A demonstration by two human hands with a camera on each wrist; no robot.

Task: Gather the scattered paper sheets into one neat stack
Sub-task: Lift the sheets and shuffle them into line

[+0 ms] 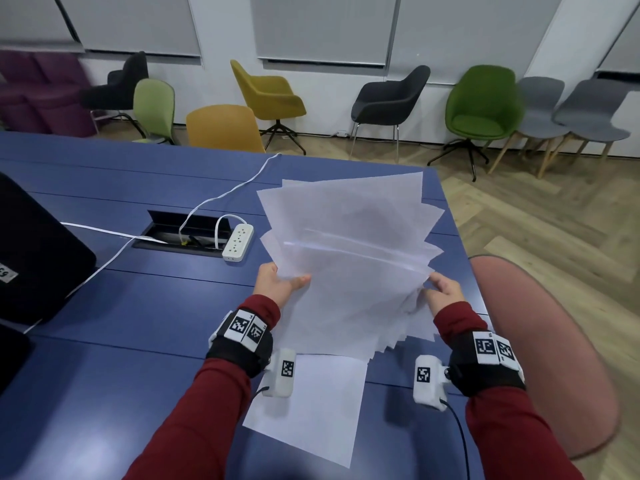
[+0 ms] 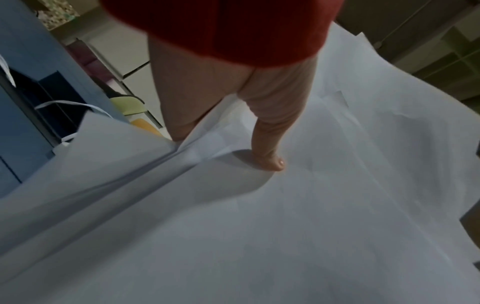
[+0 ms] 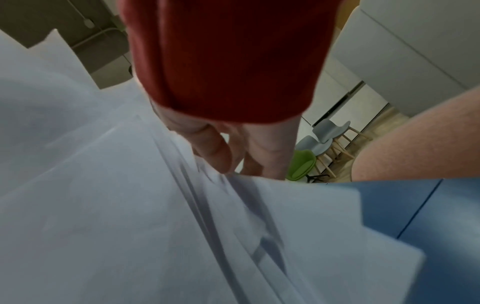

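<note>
A fanned bundle of several white paper sheets (image 1: 349, 258) is held up above the blue table (image 1: 138, 306), its edges uneven. My left hand (image 1: 280, 284) grips its left edge, thumb lying on the top sheet (image 2: 270, 160) and fingers hidden behind. My right hand (image 1: 445, 291) pinches the right edge (image 3: 223, 164), fingers curled over the sheets' edges. One more white sheet (image 1: 311, 407) lies flat on the table below the bundle, between my forearms.
A white power strip (image 1: 238, 242) with cables lies by an open cable hatch (image 1: 183, 233) left of the papers. A black case (image 1: 34, 247) sits at the far left. A pink chair (image 1: 540, 341) stands by the table's right edge; more chairs line the wall.
</note>
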